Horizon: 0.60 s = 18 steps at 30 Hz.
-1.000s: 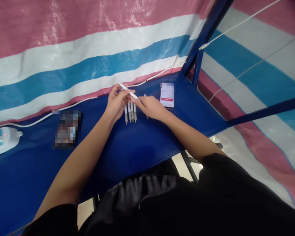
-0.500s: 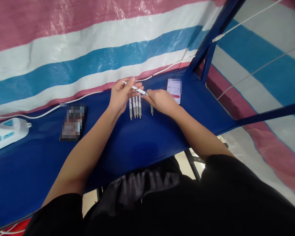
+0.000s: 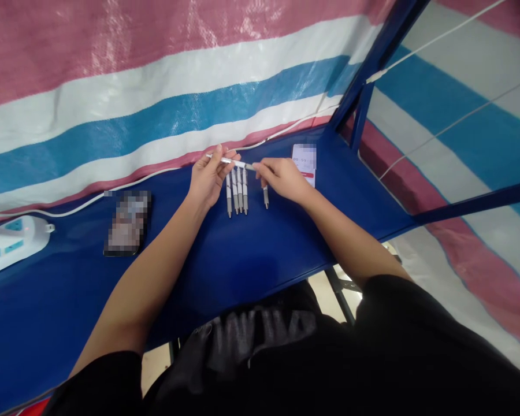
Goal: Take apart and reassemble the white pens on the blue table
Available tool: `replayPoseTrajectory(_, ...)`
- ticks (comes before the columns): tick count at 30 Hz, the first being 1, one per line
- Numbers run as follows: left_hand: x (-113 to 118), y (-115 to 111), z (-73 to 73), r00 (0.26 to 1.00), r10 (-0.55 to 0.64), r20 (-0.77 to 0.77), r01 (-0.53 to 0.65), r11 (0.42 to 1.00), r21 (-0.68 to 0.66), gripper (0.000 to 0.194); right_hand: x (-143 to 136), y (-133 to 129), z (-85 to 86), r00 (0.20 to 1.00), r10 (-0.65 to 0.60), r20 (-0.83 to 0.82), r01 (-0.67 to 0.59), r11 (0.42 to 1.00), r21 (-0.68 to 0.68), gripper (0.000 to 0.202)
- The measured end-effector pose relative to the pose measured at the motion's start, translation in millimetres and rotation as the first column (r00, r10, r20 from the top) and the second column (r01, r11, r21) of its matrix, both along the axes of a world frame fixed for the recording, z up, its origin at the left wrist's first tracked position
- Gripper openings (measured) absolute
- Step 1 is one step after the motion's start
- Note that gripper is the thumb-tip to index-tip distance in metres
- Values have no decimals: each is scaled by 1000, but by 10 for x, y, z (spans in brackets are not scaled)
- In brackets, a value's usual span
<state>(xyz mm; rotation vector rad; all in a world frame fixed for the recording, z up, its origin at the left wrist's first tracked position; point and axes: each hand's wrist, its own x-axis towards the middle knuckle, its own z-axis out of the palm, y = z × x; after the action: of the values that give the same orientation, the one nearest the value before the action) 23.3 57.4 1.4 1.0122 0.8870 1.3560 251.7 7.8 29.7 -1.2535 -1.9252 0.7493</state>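
A white pen with a grey grip (image 3: 239,164) is held level above the table between both hands. My left hand (image 3: 205,180) pinches its white end between thumb and fingers. At the grey end, my right hand (image 3: 281,178) is closed on the pen with thumb and forefinger. Below lie several similar pens (image 3: 237,193) side by side in a row, grey tips toward me; the hands and held pen cover part of their upper ends. A single pen (image 3: 266,197) lies apart to the right, partly hidden under my right hand.
A phone showing a timer (image 3: 304,164) lies behind my right hand. Toward the left are a dark phone-like object (image 3: 127,224), partly blurred, and a white power strip (image 3: 15,242). A white cable runs along the back of the blue table (image 3: 242,254), against a striped sheet.
My right hand's fingers have slid toward the pen's grey end, showing more of it. The pen is held more level, and my left hand has shifted slightly left. The whole view has moved a little.
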Motion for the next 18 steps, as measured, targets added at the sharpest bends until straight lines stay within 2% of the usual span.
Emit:
replayPoseTrajectory(2,-30,37,-49,1000,-3,-14,3,999,35,35,-1,-1,11,999,-16,-39,16,1000,-2,41)
replayPoseTrajectory(4,-50,67,-86,1000,7,-26,-5,998,60,37,1,7,14,996,-30,-86,29,999,-14,44)
replayPoseTrajectory(8,-38,76,-106,999,45,3,-45,998,53,36,6,52,-5,993,2,-122,-16,993,-113,63)
replayPoseTrajectory(12,-21,23,-71,997,79,16,-80,997,18,38,11,130,-47,924,-34,-381,1,996,-86,59)
replayPoseTrajectory(15,-44,-25,-39,989,11,-144,-1,998,69,42,23,185,-67,833,-85,-547,4,989,-148,61)
replayPoseTrajectory(18,-70,-58,-18,937,-48,-346,112,979,169,37,42,211,-71,772,-131,-622,24,984,-177,59)
